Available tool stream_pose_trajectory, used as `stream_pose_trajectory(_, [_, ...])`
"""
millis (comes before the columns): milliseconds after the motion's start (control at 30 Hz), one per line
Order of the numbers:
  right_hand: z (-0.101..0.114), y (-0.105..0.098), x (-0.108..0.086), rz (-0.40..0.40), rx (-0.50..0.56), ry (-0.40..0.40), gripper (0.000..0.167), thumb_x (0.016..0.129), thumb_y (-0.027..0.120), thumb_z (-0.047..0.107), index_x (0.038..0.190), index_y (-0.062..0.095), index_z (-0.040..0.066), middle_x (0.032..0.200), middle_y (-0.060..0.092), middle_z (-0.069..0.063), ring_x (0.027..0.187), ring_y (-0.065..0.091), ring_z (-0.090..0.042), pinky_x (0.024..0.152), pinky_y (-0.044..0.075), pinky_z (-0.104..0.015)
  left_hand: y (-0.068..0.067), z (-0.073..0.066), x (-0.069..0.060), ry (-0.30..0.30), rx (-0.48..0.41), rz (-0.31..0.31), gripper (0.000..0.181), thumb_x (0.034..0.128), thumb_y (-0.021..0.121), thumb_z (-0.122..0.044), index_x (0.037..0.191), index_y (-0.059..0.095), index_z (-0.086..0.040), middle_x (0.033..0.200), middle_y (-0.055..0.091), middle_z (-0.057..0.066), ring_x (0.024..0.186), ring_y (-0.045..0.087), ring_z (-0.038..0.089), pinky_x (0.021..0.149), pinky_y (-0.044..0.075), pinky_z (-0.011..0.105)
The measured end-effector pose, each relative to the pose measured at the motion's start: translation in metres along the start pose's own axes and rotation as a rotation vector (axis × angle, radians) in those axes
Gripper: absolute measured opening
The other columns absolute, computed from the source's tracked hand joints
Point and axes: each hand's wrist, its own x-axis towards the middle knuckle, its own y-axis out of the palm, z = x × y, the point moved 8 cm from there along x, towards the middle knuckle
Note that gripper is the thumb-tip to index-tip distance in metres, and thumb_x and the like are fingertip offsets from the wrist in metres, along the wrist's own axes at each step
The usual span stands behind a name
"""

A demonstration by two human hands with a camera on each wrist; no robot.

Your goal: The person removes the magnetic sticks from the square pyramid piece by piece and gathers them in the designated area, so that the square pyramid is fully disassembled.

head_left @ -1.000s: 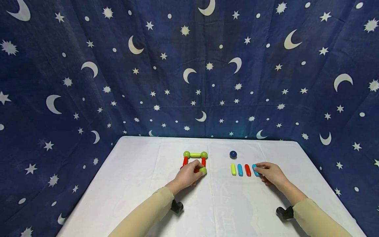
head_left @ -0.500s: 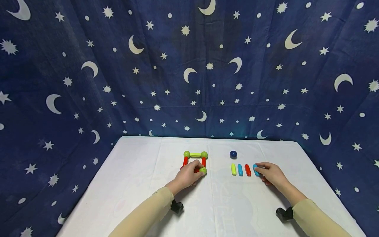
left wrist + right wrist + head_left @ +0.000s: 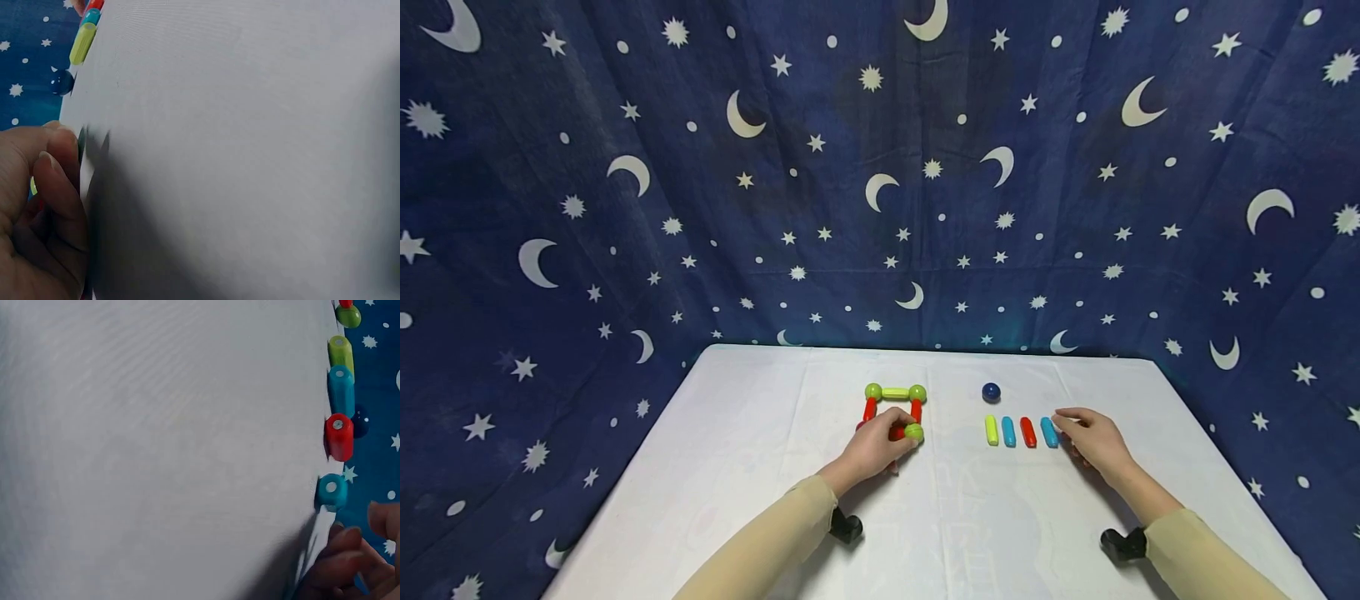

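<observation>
A square frame of magnetic sticks and balls lies on the table, with a light green stick (image 3: 895, 392) along its far side and red sticks (image 3: 916, 410) at the sides. My left hand (image 3: 872, 443) pinches the green ball (image 3: 913, 432) at the frame's near right corner and hides much of the near side. To the right lie a yellow-green stick (image 3: 992, 430), a blue stick (image 3: 1008, 432), a red stick (image 3: 1027, 432) and another blue stick (image 3: 1048, 432) in a row. Just right of that last stick is my right hand (image 3: 1096, 442); its thumb and fingers stand apart in the right wrist view, holding nothing.
A dark blue ball (image 3: 991, 392) sits behind the row of sticks. White cloth covers the table (image 3: 992, 525). A dark blue curtain (image 3: 880, 242) with moons and stars hangs behind and at both sides.
My right hand has let go of the rightmost blue stick and drawn slightly to the right, leaving it lying in the row. The left hand stays nearly still at the green ball.
</observation>
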Motion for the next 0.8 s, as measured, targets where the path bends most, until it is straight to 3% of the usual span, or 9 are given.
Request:
stream_pose_trajectory(167, [0.024,-0.003,-0.003,-0.059,0.008,-0.074,0.048,0.105,0.057,0.034,0.141,0.057,0.002,0.097,0.057,-0.015,0.069,0.054,-0.024,0.052,0.048,-0.033,-0.004,0.004,-0.003,0.015,0.013,-0.013,0.038,0.0934,0.077,-0.018,0.128,0.063,-0.013,0.111,0.065,0.001,0.049,0.061,0.015,0.050,0.054,0.032])
stream_pose_trajectory(333, [0.067,0.016,-0.014,-0.009,0.035,-0.214,0.044,0.104,0.062,0.031,0.139,0.060,0.005,0.106,0.060,-0.018,0.075,0.059,-0.031,0.055,0.051,-0.034,-0.008,0.010,-0.006,-0.008,0.020,-0.047,0.037,0.0951,0.074,-0.016,0.129,0.061,-0.010,0.107,0.064,0.003,0.048,0.061,0.015,0.047,0.053,0.032])
stream_pose_trajectory(533, [0.106,0.078,-0.030,0.166,0.057,-0.327,0.037,0.101,0.067,0.021,0.135,0.064,0.008,0.104,0.066,-0.008,0.074,0.063,-0.030,0.054,0.052,-0.037,-0.007,0.013,-0.008,-0.023,0.014,-0.062,0.026,0.0971,0.071,-0.014,0.122,0.062,-0.009,0.101,0.060,0.002,0.048,0.061,0.014,0.046,0.052,0.031])
stream_pose_trajectory(667, [0.119,0.126,-0.036,0.270,0.050,-0.324,0.037,0.097,0.072,0.017,0.132,0.065,0.008,0.105,0.068,-0.002,0.072,0.064,-0.024,0.053,0.052,-0.037,-0.006,0.014,-0.008,-0.027,0.019,-0.073,0.023,0.0979,0.071,-0.014,0.119,0.063,-0.009,0.104,0.058,0.003,0.050,0.061,0.013,0.047,0.053,0.031])
stream_pose_trajectory(800, [0.124,0.160,-0.037,0.304,0.029,-0.288,0.037,0.094,0.075,0.020,0.127,0.064,0.008,0.106,0.069,-0.002,0.074,0.065,-0.018,0.055,0.053,-0.036,-0.005,0.014,-0.007,-0.025,0.029,-0.081,0.021,0.0992,0.069,-0.015,0.119,0.064,-0.010,0.103,0.057,0.003,0.050,0.061,0.013,0.047,0.053,0.032])
